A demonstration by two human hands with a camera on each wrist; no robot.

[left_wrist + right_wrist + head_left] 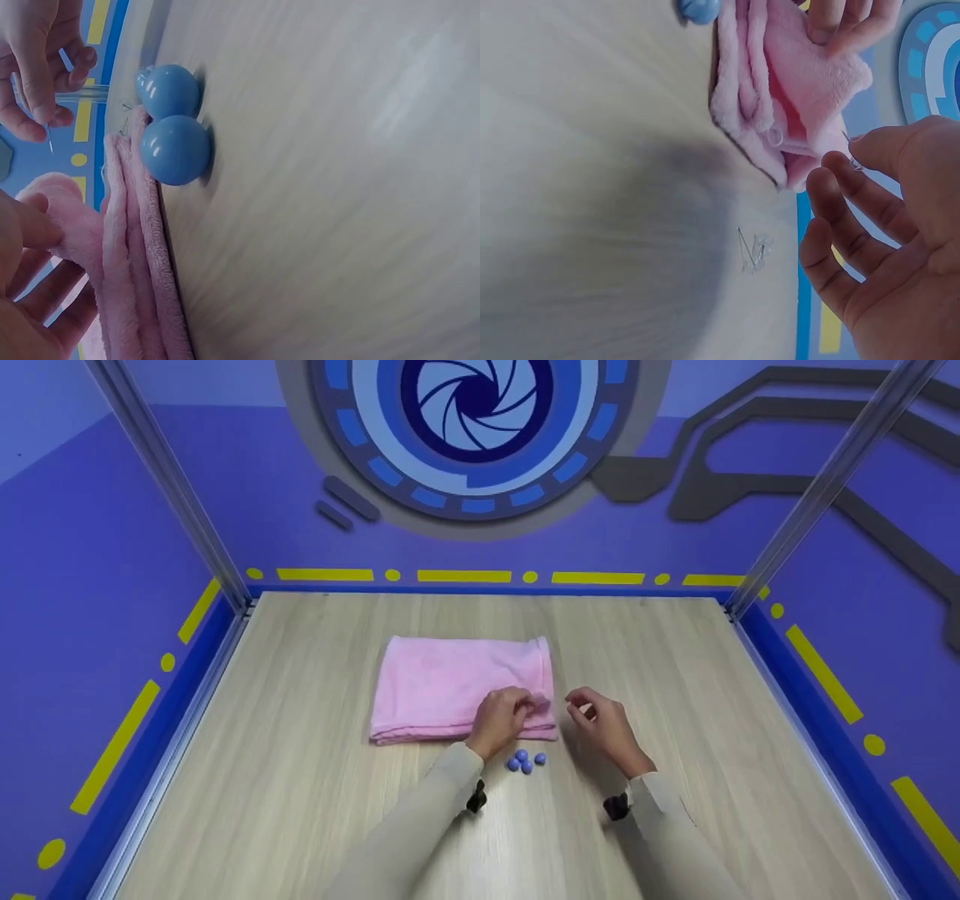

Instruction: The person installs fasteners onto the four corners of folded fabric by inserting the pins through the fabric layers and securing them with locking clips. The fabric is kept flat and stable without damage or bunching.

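Note:
A folded pink fleece cloth [450,679] lies on the wooden table. My left hand [499,720] pinches its upper layer near the right front corner, lifting a fold there, so the layers gape in the right wrist view. Just right of the cloth, my right hand [606,731] holds a thin pin [50,139] between thumb and forefinger, its point toward the cloth. A clear, rounded head shows at the fingertips in the right wrist view. Another small clear ring-like piece [775,136] sits at the cloth's edge.
Several glossy blue balls [521,754] rest on the table in front of the cloth, near my left wrist. A small cluster of clear-headed pins [756,253] lies right of the cloth. Blue-purple panels [187,510] with metal posts enclose the table's back and sides.

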